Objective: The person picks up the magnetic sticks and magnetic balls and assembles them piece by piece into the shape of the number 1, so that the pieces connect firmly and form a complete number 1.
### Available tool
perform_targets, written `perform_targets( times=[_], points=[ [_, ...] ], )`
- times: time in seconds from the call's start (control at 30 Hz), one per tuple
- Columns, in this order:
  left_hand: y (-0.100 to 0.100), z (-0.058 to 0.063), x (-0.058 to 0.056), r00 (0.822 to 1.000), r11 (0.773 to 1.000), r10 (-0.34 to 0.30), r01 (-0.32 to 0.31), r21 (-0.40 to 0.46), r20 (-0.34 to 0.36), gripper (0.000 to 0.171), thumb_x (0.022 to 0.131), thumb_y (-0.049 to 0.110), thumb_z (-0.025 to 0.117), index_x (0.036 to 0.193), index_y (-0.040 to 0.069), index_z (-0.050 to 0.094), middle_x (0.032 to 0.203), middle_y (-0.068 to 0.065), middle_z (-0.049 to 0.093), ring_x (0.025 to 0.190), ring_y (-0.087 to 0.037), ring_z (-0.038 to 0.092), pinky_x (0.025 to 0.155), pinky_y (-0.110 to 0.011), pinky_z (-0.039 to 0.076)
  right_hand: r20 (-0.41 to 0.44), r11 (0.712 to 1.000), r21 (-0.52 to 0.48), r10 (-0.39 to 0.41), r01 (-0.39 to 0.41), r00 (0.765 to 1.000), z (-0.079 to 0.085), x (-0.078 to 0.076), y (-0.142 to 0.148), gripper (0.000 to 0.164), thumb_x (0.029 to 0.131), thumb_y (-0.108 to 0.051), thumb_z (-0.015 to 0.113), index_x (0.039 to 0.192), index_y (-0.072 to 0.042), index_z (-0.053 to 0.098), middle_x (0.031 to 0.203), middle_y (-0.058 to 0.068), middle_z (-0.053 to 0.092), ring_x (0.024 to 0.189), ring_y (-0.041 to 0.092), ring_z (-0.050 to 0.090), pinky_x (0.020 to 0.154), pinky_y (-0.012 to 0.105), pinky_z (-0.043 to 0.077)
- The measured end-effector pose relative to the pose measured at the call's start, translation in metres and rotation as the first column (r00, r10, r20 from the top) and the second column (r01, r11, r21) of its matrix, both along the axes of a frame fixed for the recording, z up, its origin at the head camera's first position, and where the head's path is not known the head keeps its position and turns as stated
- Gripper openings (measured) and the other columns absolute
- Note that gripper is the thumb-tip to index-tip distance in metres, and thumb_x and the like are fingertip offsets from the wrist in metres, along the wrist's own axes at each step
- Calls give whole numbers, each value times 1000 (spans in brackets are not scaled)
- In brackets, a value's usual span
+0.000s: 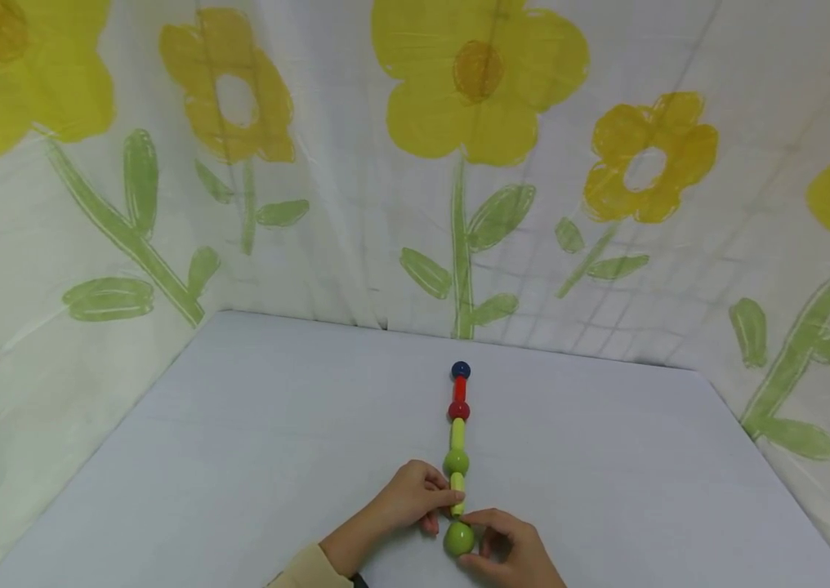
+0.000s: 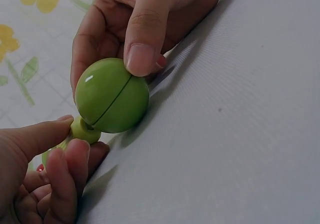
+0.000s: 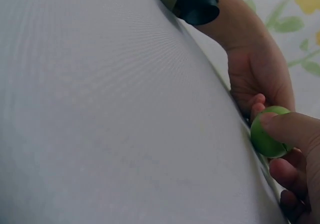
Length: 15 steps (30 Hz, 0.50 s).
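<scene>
A row of coloured balls and rods runs away from me on the table: a dark blue ball (image 1: 461, 371), a red rod (image 1: 460, 389), a red ball (image 1: 459, 411), a yellow-green rod (image 1: 457, 434), a green ball (image 1: 456, 462) and a nearer yellow-green rod (image 1: 457, 483). With thumb and fingers my left hand (image 1: 415, 495) pinches that nearer rod. My right hand (image 1: 509, 549) grips a larger green ball (image 2: 112, 96) at the row's near end. In the left wrist view this ball, with a dark line round it, sits right by the rod's end; whether they are joined I cannot tell.
The pale table (image 1: 297, 408) spreads out on both sides of the row. Behind it hangs a white curtain (image 1: 341, 204) with yellow flowers. A dark device (image 3: 199, 4) is strapped at the left wrist.
</scene>
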<state>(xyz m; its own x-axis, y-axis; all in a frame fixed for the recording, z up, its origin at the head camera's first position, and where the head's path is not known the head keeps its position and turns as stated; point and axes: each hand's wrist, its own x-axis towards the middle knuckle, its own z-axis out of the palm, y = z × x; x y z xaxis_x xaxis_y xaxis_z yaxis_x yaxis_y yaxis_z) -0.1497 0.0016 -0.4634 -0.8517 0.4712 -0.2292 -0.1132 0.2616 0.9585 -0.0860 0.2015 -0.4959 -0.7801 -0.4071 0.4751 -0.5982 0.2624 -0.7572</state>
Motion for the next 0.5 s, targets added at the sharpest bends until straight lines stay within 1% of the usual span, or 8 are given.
perform_targets(
  times=[0.27, 0.5],
  points=[
    [2, 1, 2, 1000, 1000, -1, 2, 14, -25, 18, 88, 15, 73, 79, 2, 65, 58, -1, 61, 39, -5, 49, 39, -15, 38, -2, 999, 6, -42, 42, 999, 0, 1, 0, 35, 78, -5, 81, 110, -5, 68, 98, 8, 63, 65, 3, 56, 54, 24, 50],
    [1, 0, 2, 1000, 1000, 2, -1, 4, -24, 19, 88, 17, 73, 79, 3, 65, 60, -2, 63, 40, -5, 49, 40, -15, 38, -45, 1000, -23, -21, 20, 999, -2, 0, 1, 44, 75, 1, 81, 116, 0, 64, 101, 16, 61, 62, 10, 57, 54, 24, 50]
  ],
)
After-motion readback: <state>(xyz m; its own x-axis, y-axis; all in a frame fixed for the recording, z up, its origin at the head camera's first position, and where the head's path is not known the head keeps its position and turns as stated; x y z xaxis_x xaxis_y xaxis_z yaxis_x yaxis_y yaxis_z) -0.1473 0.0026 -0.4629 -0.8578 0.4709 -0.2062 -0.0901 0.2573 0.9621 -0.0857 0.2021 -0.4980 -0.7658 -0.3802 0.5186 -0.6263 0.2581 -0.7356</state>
